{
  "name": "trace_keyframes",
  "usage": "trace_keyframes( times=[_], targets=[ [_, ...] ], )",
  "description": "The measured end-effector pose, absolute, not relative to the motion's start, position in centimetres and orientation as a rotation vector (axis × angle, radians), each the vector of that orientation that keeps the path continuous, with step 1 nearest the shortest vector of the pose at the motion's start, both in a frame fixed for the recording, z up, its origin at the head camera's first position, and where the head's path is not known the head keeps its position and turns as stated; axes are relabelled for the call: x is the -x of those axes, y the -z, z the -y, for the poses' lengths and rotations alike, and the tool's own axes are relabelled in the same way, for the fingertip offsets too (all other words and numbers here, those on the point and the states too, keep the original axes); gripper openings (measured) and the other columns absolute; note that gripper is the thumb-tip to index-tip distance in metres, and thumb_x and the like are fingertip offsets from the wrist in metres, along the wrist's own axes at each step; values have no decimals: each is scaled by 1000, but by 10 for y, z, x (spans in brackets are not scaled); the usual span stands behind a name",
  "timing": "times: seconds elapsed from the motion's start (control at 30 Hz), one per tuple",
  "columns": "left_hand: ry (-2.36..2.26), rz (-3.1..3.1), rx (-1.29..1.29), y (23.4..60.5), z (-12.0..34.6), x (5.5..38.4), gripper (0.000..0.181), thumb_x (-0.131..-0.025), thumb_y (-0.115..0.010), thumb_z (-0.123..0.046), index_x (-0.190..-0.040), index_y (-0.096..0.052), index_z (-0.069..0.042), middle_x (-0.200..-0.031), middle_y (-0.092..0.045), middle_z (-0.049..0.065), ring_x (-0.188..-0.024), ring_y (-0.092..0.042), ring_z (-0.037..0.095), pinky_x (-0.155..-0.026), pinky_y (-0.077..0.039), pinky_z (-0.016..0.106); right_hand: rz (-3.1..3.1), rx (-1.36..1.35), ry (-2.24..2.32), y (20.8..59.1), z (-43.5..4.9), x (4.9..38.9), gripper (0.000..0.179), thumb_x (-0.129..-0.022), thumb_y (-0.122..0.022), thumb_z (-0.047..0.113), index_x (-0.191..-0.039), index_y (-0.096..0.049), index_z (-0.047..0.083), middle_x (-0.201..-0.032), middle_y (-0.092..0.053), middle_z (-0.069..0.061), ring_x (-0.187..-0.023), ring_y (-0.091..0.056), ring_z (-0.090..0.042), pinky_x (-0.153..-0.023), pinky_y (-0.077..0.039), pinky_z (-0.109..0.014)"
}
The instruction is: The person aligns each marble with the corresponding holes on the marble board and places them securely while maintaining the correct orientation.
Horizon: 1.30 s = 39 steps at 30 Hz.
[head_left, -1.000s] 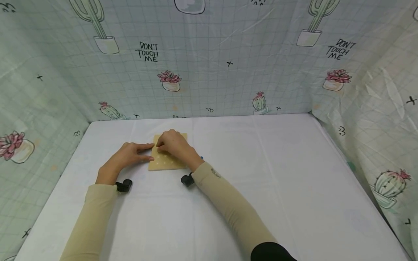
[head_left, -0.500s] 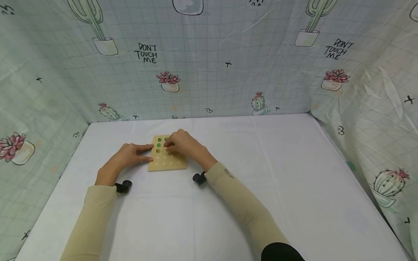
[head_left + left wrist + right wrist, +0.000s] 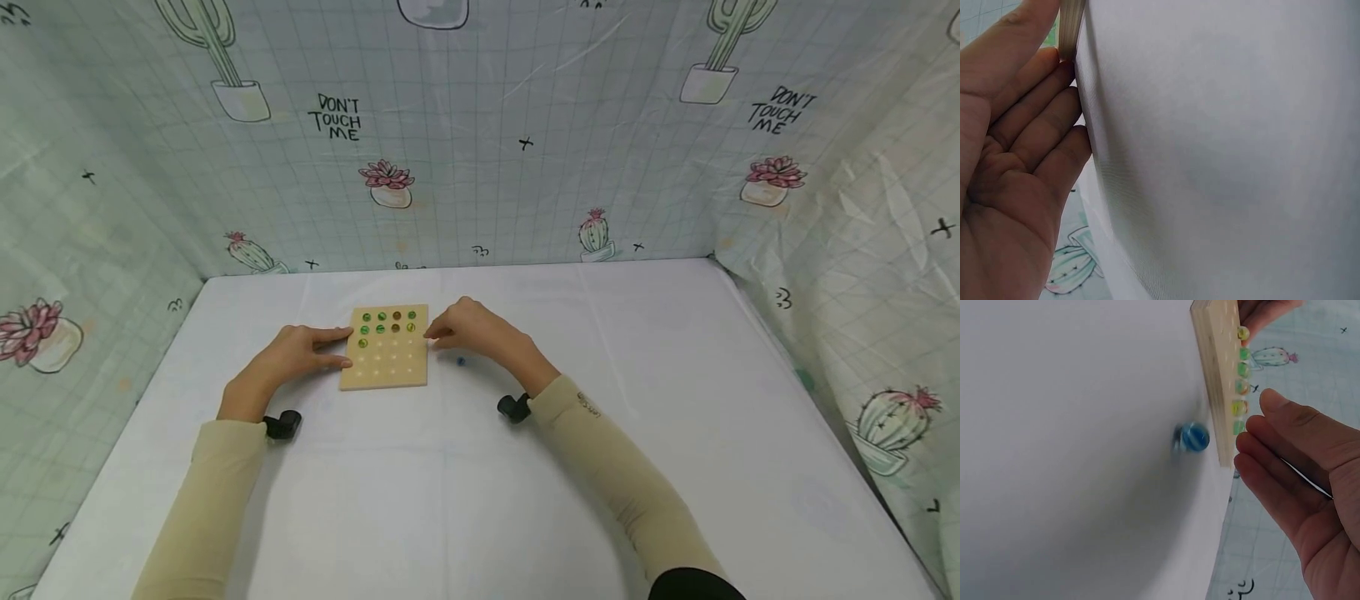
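Note:
A square wooden board (image 3: 386, 367) with rows of small hollows lies on the white table. Several glass marbles (image 3: 381, 329), green, yellow and brownish, sit in its two back rows and at the left of the third. Against the board's left edge, the thumb and fingertips of my left hand (image 3: 292, 358) rest with the fingers fairly straight. My right hand (image 3: 480, 333) hovers just off the right edge, fingers loosely bent, and nothing shows between thumb and fingers in the right wrist view. On the table below that hand, right of the board, lies a blue marble (image 3: 1195, 437).
The white-covered table (image 3: 600, 467) stretches to the right and in front of the board. Behind it and along both sides hangs a cactus-print curtain (image 3: 480, 150). A small black camera sits on each wrist.
My right hand has moved right, from over the board to beyond its right edge, uncovering the back-row marbles and the blue marble. My left hand has stayed at the left edge.

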<state>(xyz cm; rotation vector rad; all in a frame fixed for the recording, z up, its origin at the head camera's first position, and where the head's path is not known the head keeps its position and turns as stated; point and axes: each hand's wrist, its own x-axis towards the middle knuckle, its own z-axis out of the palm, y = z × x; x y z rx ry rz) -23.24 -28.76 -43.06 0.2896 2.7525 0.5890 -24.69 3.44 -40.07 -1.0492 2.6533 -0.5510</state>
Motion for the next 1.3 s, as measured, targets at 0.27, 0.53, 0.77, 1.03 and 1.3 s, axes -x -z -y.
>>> trace_keyframes(
  times=[0.27, 0.53, 0.77, 1.03, 1.3],
  targets=[
    [-589, -2743, -252, 434, 288, 231, 83, -83, -77, -59, -150, -52, -18, -153, -45, 18, -143, -34, 49, -113, -33, 65, -2600, 1028, 476, 408, -59, 241, 29, -92, -78, 19, -120, -78, 11, -115, -76, 0, -99, -71, -8, -84, -55, -17],
    [-594, -2737, -216, 438, 289, 228, 82, -83, -77, -58, -150, -51, -19, -154, -43, 20, -144, -32, 49, -114, -32, 65, -2532, 1115, 356, 417, -67, 239, 30, -90, -79, 15, -119, -77, 7, -117, -76, -3, -108, -70, -12, -93, -55, -22],
    [-604, -2745, -245, 433, 291, 227, 80, -84, -78, -55, -150, -52, -19, -153, -45, 19, -144, -34, 48, -114, -32, 65, -2615, 1281, 257, 421, -64, 235, 19, -91, -78, 14, -110, -81, 10, -107, -78, 0, -98, -72, -10, -86, -57, -21],
    [-593, -2755, -272, 429, 287, 229, 81, -83, -78, -57, -149, -53, -18, -151, -48, 16, -143, -35, 47, -114, -33, 64, -2685, 1233, 394, 416, -66, 234, 20, -94, -76, 16, -111, -80, 9, -109, -78, -2, -100, -72, -10, -87, -57, -21],
    [-587, -2749, -260, 428, 285, 229, 82, -83, -78, -57, -149, -52, -18, -152, -46, 18, -143, -35, 48, -114, -33, 65, -2717, 1257, 382, 408, -65, 236, 20, -94, -75, 18, -112, -80, 9, -109, -78, -1, -100, -73, -11, -87, -57, -21]
  ],
)
